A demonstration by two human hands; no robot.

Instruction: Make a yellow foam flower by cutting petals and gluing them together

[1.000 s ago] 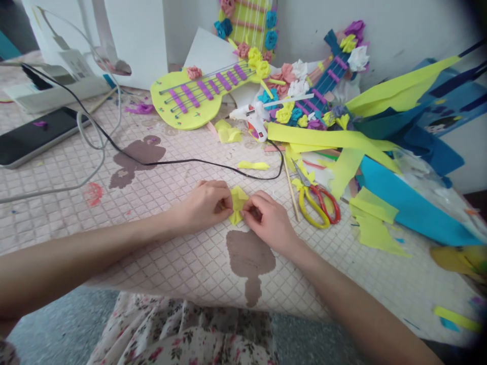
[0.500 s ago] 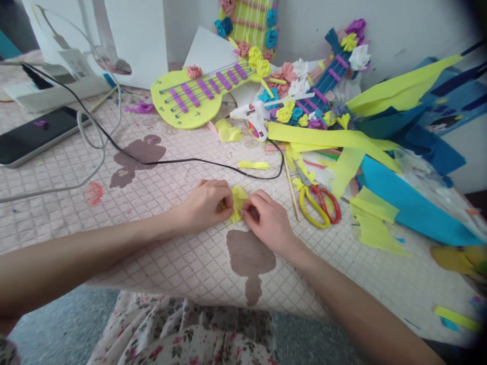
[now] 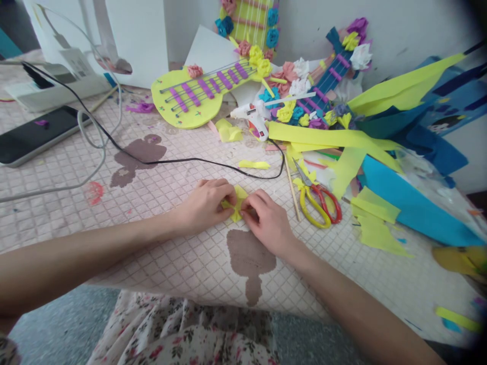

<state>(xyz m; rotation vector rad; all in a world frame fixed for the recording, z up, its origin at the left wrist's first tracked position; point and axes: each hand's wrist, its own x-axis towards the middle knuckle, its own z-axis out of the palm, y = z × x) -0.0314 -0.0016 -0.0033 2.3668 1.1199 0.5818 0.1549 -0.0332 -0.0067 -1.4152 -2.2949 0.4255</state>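
A small piece of yellow crepe paper lies on the tablecloth between my hands. My left hand is closed, thumb and fingers pinching its left side. From the right, my right hand pinches the opposite edge, fingers curled. The paper's middle looks gathered, and its top and bottom corners stick out. Right of my hands lie scissors with one yellow and one red handle, beside a thin wooden stick. A yellow paper strip rests just beyond my hands.
A white glue gun trails a black cord across the cloth. Behind stand a yellow paper guitar and a blue one with paper flowers. Blue paper and yellow scraps lie right; a phone lies left.
My left fingers have shifted slightly right and up along the yellow paper, closer to its centre. My right hand is nearly still, keeping its pinch.
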